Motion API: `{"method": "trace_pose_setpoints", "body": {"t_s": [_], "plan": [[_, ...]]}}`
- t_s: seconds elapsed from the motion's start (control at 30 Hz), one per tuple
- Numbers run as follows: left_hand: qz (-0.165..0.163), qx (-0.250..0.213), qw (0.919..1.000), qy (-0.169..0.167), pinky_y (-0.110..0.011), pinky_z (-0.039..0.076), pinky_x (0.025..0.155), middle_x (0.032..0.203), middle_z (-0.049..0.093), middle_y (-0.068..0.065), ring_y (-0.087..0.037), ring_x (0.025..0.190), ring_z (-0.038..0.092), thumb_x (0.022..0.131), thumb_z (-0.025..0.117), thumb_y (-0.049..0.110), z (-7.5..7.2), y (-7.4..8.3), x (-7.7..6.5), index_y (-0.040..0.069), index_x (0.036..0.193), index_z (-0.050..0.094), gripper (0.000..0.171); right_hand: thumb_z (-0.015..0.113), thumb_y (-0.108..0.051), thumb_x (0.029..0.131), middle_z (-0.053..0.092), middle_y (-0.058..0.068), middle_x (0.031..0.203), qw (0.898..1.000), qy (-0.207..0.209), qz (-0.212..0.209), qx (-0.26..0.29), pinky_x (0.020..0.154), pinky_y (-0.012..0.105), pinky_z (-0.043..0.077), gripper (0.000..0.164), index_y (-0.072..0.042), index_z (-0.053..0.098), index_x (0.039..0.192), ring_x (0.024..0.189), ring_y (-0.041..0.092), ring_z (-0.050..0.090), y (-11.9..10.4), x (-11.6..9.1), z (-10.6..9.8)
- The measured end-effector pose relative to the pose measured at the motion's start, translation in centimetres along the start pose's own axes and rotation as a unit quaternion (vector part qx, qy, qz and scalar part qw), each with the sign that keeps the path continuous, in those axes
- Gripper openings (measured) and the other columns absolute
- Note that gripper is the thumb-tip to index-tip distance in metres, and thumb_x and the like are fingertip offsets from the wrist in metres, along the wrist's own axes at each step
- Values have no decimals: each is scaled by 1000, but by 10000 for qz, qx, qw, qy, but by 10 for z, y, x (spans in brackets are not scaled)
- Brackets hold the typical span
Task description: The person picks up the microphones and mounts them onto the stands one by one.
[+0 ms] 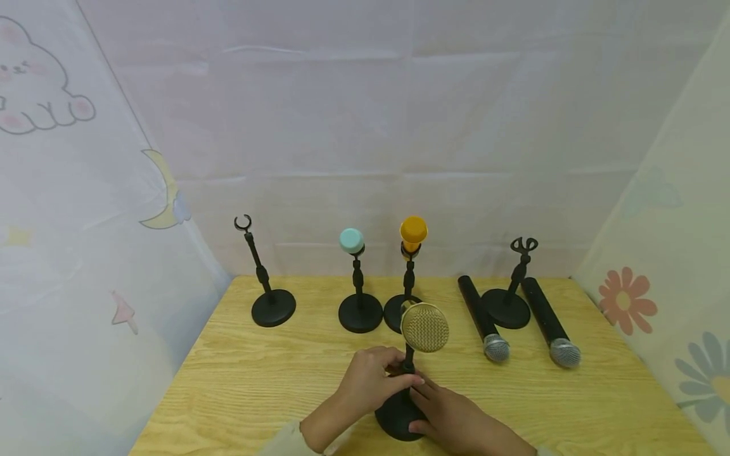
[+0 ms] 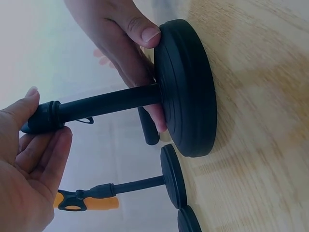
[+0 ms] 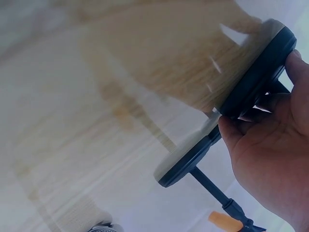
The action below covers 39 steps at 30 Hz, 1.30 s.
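Note:
Near the front of the table a gold mesh microphone (image 1: 424, 327) sits atop a black desk microphone stand (image 1: 393, 415). My left hand (image 1: 367, 381) pinches the collar high on the stand's pole (image 2: 108, 104), thumb on one side and fingers on the other. Lower down, my right hand (image 1: 456, 415) holds the round base (image 2: 190, 92), its thumb over the rim. From the right wrist view, the right hand (image 3: 270, 145) has its fingers along the underside edge and top of that base. The gold head is out of sight in both wrist views.
Behind stand a bare stand (image 1: 274, 308), one with a light-blue-ended microphone (image 1: 352, 240) and one with an orange microphone (image 1: 414, 231). At right, two black microphones (image 1: 479, 310) with silver heads lie on either side of another bare stand (image 1: 506, 309). Fabric walls enclose the table (image 1: 274, 380).

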<state>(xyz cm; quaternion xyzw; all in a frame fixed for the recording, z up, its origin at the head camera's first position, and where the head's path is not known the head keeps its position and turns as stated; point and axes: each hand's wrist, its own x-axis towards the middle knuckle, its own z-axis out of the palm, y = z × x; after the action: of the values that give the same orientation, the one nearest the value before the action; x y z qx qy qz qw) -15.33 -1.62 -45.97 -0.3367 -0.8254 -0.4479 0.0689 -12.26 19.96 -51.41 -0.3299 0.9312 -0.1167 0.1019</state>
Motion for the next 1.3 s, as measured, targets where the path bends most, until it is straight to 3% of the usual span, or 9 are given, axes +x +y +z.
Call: {"method": "trace_pose_setpoints", "body": {"t_s": [0.17, 0.5, 0.7, 0.93, 1.07, 1.3], "plan": [[-20, -46, 10000, 80, -13, 54, 67, 86, 72, 10, 7, 78, 63, 88, 79, 38, 1, 1, 0, 17, 96, 78, 23, 45, -65, 99, 44, 15, 156, 10000, -48, 24, 44, 98, 46, 53, 76, -9, 51, 149, 136, 29, 52, 0, 0, 0], [-444, -143, 9989, 90, -14, 54, 67, 85, 69, 12, 6, 75, 62, 86, 81, 43, 2, 1, 1, 20, 92, 72, 26, 48, -63, 99, 44, 10, 156, 10000, -48, 33, -3, 97, 44, 55, 74, -8, 53, 148, 132, 28, 56, -2, 0, -1], [-707, -124, 9974, -77, -16, 54, 68, 95, 64, 9, 3, 80, 62, 85, 80, 48, 4, 0, 0, 18, 108, 67, 40, 44, -64, 100, 44, 11, 156, 10000, 0, 23, -7, 99, 43, 53, 75, -10, 48, 152, 135, 27, 53, -3, -1, -2], [-445, -222, 9986, -196, -16, 55, 70, 91, 61, 5, 1, 82, 60, 91, 76, 43, 4, -3, -2, 16, 101, 68, 30, 43, -64, 100, 42, 8, 156, 9999, -32, 21, 102, 100, 42, 53, 76, -11, 46, 153, 136, 25, 52, -2, -1, -2], [-299, -342, 9988, -193, -22, 58, 73, 93, 66, 2, -1, 84, 63, 92, 76, 39, 3, -4, -3, 18, 99, 69, 23, 45, -64, 99, 41, 9, 158, 9998, -114, 77, 171, 101, 44, 52, 76, -9, 50, 151, 138, 27, 50, -2, -1, -3], [438, -146, 9988, -170, -20, 56, 71, 88, 70, 4, -2, 82, 64, 94, 75, 31, 2, -8, -1, 16, 95, 73, 15, 45, -61, 101, 42, 13, 157, 9998, 32, -130, 154, 100, 43, 53, 73, -6, 52, 148, 137, 29, 51, -1, -1, -3]]}}
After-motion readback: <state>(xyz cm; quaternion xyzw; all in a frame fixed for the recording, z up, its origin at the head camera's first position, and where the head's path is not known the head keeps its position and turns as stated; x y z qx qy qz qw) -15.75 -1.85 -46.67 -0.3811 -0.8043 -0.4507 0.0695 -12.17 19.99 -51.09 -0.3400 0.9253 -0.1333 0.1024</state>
